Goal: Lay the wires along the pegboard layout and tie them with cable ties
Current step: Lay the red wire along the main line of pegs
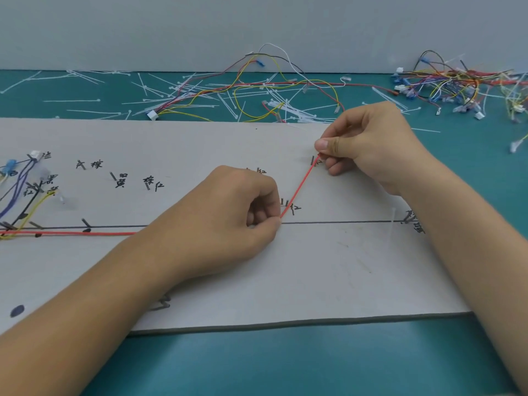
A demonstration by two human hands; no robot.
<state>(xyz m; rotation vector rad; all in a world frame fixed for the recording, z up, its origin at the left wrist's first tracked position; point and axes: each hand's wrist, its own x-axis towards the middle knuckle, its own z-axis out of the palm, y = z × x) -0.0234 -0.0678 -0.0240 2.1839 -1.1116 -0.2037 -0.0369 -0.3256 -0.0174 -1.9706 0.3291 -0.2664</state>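
- Between the two hands, the red wire (297, 187) is running taut on a slant. It is rising from the left hand's pinch, up and away to the right hand's pinch, and that slant is its long axis here.
- Back past the left hand (228, 212), on its wrist side, the rest of the wire is lying flat beside the black line (343, 222) drawn on the pegboard (314, 267).
- The left hand is pinching the wire between thumb and forefinger with the other fingers curled in, holding the bend down near the line, just beside a pair of pegs (283, 202).
- The right hand (368, 141) is pinching the wire's far end between thumb and forefinger.
- Just below and left of that pinch a single peg (312, 160) is standing. Whether the wire is touching it cannot be told.
- The coming move is probably turning on that gap: the end wants seating at the peg, and the right hand is the nearer one.
- Loose cable ties (285, 108) are lying on the teal mat beyond the right hand, well apart from the left-hand pinch.
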